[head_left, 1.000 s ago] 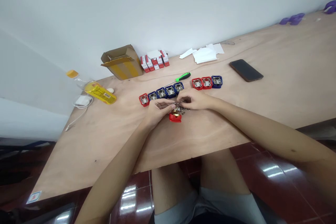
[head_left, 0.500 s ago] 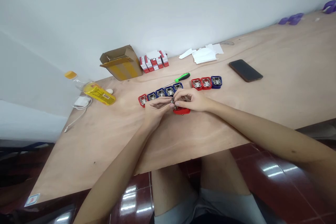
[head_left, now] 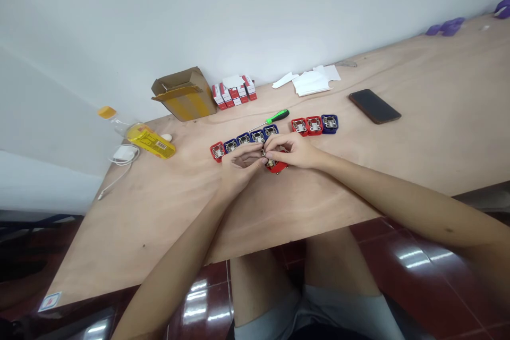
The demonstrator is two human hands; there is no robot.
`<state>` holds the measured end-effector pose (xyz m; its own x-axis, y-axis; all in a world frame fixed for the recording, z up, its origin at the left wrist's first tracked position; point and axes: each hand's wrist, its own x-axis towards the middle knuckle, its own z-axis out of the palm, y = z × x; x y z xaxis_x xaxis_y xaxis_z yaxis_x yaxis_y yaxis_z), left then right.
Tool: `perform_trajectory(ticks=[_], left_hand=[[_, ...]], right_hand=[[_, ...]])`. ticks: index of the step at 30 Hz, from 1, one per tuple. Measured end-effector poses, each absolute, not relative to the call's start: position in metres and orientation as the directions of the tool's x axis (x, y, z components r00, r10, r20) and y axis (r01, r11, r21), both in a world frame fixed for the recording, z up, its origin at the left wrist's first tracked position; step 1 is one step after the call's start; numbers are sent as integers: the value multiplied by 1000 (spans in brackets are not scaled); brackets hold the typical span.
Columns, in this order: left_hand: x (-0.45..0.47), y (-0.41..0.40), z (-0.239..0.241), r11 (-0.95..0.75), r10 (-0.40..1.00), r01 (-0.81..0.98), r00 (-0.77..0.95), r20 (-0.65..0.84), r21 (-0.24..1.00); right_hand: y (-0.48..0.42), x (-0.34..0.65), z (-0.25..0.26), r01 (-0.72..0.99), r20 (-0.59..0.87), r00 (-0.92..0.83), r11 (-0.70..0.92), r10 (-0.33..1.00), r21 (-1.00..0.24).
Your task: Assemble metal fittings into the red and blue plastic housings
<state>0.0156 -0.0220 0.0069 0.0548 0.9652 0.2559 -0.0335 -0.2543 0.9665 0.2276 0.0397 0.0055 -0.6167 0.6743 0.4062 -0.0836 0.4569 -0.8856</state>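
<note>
Both hands meet at a red battery terminal clamp (head_left: 278, 167) with metal fittings, just above the table. My left hand (head_left: 241, 163) has thumb and fingers closed at the clamp's left end, on a small metal part mostly hidden by the fingertips. From the right, my right hand (head_left: 292, 150) pinches the same end and partly covers the red housing. Behind the hands runs a slanting row of clamps, with a red clamp (head_left: 217, 151) at its left end and several blue clamps (head_left: 243, 141). Two red clamps (head_left: 314, 125) and a blue clamp (head_left: 330, 124) lie to the right.
A green-handled screwdriver (head_left: 277, 117) lies behind the clamp row. Along the wall stand a cardboard box (head_left: 185, 101), red-and-white boxes (head_left: 235, 93) and white papers (head_left: 311, 84). A phone (head_left: 374, 106) lies right; a yellow-labelled bottle (head_left: 149, 139) and a charger (head_left: 125, 154) lie left.
The red clamp between my hands has turned, its right end now tilted upward and more metal showing. My left fingers have shifted slightly; the view has moved a little.
</note>
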Motion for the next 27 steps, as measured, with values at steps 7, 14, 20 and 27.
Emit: perform_trajectory(ticks=[7, 14, 20, 27], left_hand=[[16, -24, 3, -283, 957, -5, 69, 283, 959], [16, -21, 5, -179, 983, -15, 38, 179, 984], [16, -22, 4, -174, 984, 9, 35, 174, 985], [21, -27, 4, -248, 969, 50, 1, 249, 967]], right_hand=[[41, 226, 0, -114, 458, -561, 484, 689, -868], [38, 225, 2, -88, 477, -522, 512, 707, -854], [37, 224, 3, -84, 453, -545, 491, 705, -867], [37, 222, 0, -50, 499, -513, 557, 698, -829]])
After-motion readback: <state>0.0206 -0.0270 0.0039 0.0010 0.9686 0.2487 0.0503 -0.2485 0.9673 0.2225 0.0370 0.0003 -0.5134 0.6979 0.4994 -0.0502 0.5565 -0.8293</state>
